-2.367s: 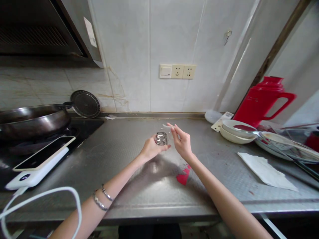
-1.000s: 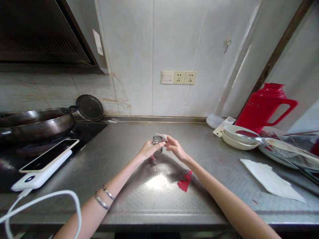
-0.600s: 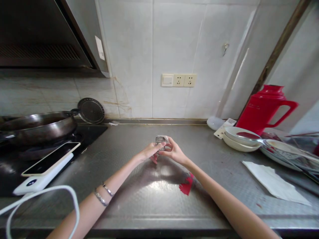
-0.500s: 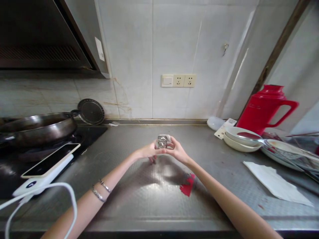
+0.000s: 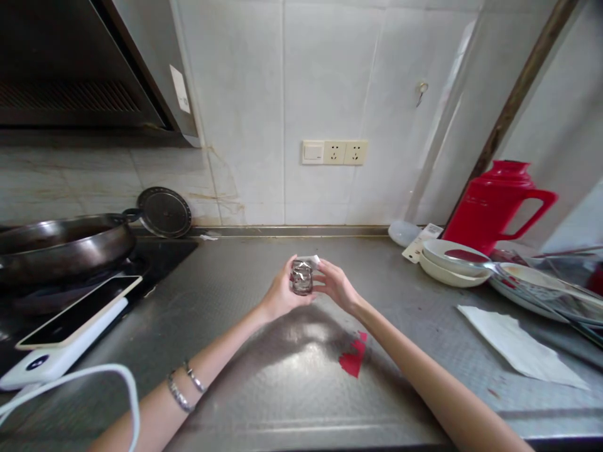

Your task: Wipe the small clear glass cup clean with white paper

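Above the middle of the steel counter, my left hand (image 5: 281, 294) is closed round a small, shiny glass container (image 5: 302, 278). It looks clear and dark inside; its exact kind is hard to make out. From the other side, my right hand (image 5: 338, 284) reaches to the container with bent fingers and pinches a white piece, like tissue (image 5: 311, 258), against its top right edge. A torn red scrap (image 5: 352, 359) lies on the counter below my hands.
To the left are a metal pan (image 5: 66, 248) on the stove and a phone (image 5: 80, 312) on a white power bank (image 5: 70, 355) with a cable. On the right stand a red thermos (image 5: 490, 204), stacked bowls (image 5: 452, 270) and a folded white tissue (image 5: 518, 345).
The glass container is turned more upright and faces me more fully. My left fingers have shifted up its side, and a white piece now shows at its top by my right fingers.
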